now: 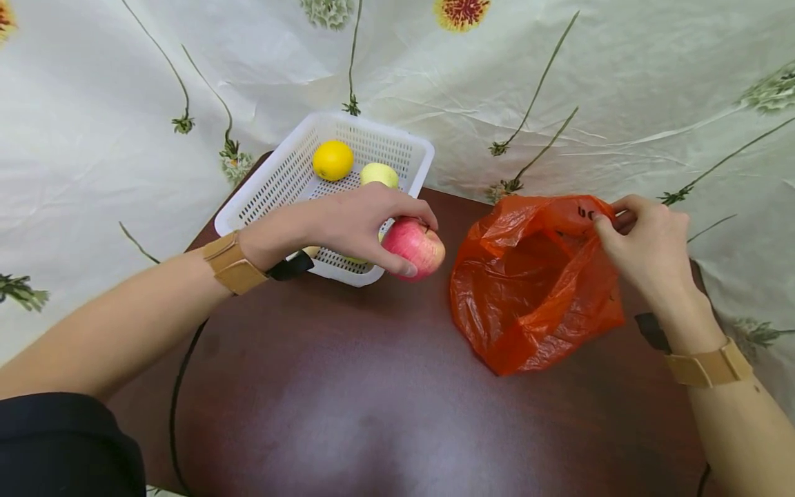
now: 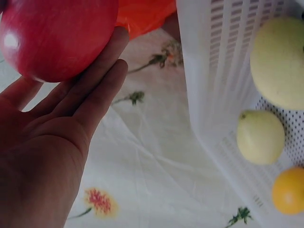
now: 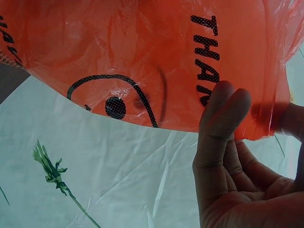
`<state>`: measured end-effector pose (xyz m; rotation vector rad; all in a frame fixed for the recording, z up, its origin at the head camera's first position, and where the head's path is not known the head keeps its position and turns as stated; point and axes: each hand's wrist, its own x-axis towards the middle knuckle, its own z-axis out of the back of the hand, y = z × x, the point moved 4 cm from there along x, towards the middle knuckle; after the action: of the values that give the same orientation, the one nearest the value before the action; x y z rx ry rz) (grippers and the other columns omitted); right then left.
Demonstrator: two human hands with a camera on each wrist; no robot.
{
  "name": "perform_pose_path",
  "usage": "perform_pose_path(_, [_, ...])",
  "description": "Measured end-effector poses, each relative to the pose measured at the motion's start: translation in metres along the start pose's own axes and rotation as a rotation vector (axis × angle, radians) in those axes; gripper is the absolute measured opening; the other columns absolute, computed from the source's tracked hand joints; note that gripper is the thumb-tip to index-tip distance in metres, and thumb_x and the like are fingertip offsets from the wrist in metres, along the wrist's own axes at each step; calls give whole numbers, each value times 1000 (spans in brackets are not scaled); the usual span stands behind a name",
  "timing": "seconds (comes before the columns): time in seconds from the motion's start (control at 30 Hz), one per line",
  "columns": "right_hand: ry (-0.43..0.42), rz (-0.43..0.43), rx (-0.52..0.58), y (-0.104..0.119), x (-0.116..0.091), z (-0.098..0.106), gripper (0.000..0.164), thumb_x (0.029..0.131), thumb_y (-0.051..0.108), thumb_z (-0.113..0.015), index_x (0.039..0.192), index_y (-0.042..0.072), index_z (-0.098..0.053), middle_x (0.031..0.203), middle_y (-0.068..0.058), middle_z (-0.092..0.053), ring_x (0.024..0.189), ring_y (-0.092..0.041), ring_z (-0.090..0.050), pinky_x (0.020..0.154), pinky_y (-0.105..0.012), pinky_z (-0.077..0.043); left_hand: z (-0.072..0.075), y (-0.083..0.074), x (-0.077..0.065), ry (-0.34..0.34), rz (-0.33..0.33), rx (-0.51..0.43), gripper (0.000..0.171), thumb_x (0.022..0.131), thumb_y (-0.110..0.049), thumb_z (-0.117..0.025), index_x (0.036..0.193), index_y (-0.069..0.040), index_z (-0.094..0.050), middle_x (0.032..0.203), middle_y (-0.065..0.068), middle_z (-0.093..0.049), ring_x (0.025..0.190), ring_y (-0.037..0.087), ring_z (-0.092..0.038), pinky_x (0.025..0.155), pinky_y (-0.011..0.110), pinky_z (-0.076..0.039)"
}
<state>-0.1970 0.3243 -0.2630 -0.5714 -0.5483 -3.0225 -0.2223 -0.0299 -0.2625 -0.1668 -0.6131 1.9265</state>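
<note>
A red apple [image 1: 415, 248] is held in my left hand [image 1: 348, 221], above the table beside the basket's near right corner. In the left wrist view the fingers and thumb lie around the apple [image 2: 59, 38]. My right hand [image 1: 652, 241] pinches the rim of a red plastic bag [image 1: 540, 290], whose mouth gapes toward me. Black lettering and a drawn face show on the bag [image 3: 142, 61] in the right wrist view. The white basket [image 1: 261, 181] holds a yellow-orange fruit [image 1: 332, 160] and pale green-yellow fruits [image 1: 379, 174], partly hidden by my left hand.
The dark brown table [image 1: 373, 386] spreads in front of the basket and bag. A white cloth [image 1: 261, 62] with printed flowers hangs behind it. A black cable [image 1: 177, 400] runs down the table's left side.
</note>
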Motion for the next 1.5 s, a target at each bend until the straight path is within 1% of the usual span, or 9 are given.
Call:
perform_pose_path(0.13, [-2, -4, 2, -2, -2, -1, 31, 88, 28, -57, 97, 0, -65, 75, -18, -66, 68, -30, -59, 70, -45, -36, -18, -4, 7, 9, -38, -36, 45, 74, -46, -72, 110, -21, -59, 101, -18, -57, 83, 0, -53, 73, 21, -45])
perform_pose_path(0.23, [-5, -1, 3, -4, -2, -1, 31, 88, 28, -58, 98, 0, -65, 75, -18, -66, 68, -31, -58, 70, -46, -35, -28, -6, 12, 13, -46, -44, 45, 74, -45, -72, 108, -20, -59, 99, -16, -57, 80, 1, -54, 70, 21, -46])
perform_pose_path(0.4, [-11, 8, 5, -4, -3, 0, 30, 87, 26, -58, 97, -1, -66, 74, -18, -65, 67, -31, -58, 70, -47, -35, -42, -8, 21, 19, -20, -27, 44, 73, -46, -72, 107, -22, -58, 98, -16, -57, 82, 1, -53, 70, 21, -47])
perform_pose_path(0.57, [-2, 14, 15, -3, 1, 1, 30, 87, 27, -58, 97, 0, -66, 73, -16, -65, 66, -31, -58, 72, -48, -35, -50, -10, 26, 2, -4, -26, 45, 72, -47, -71, 108, -22, -59, 97, -16, -58, 82, 1, -52, 69, 22, -48])
perform_pose_path(0.73, [3, 23, 26, -2, 2, 2, 31, 87, 28, -58, 97, 0, -66, 72, -16, -65, 66, -31, -58, 72, -48, -36, -58, -13, 31, -7, 23, -19, 47, 71, -51, -71, 108, -24, -59, 96, -17, -58, 82, 0, -52, 70, 19, -46])
perform_pose_path(0.97, [11, 34, 41, -6, 0, 2, 31, 88, 28, -59, 97, -1, -66, 73, -17, -65, 66, -31, -58, 78, -50, -33, -75, -13, 44, -34, 57, -64, 49, 70, -50, -71, 107, -20, -59, 93, -14, -57, 81, 5, -53, 68, 19, -46])
perform_pose_path(1.13, [2, 44, 39, -6, 1, 2, 29, 87, 26, -59, 95, -1, -66, 72, -16, -65, 65, -31, -59, 75, -48, -33, -87, -13, 53, -61, 74, -78, 48, 70, -50, -72, 105, -21, -58, 91, -14, -56, 80, 7, -53, 68, 19, -45])
perform_pose_path(1.27, [4, 38, 40, -6, 0, 2, 29, 87, 26, -59, 96, 0, -66, 72, -16, -65, 66, -31, -58, 76, -49, -32, -96, -12, 61, -81, 87, -83, 49, 69, -51, -72, 106, -21, -58, 93, -15, -57, 81, 7, -52, 68, 18, -45])
perform_pose_path(1.5, [-2, 33, 40, -8, 0, 1, 29, 87, 27, -60, 96, 0, -67, 72, -16, -65, 66, -30, -57, 74, -48, -34, -113, -7, 72, -111, 123, -98, 49, 69, -50, -73, 106, -21, -58, 93, -14, -58, 82, 7, -52, 69, 17, -44])
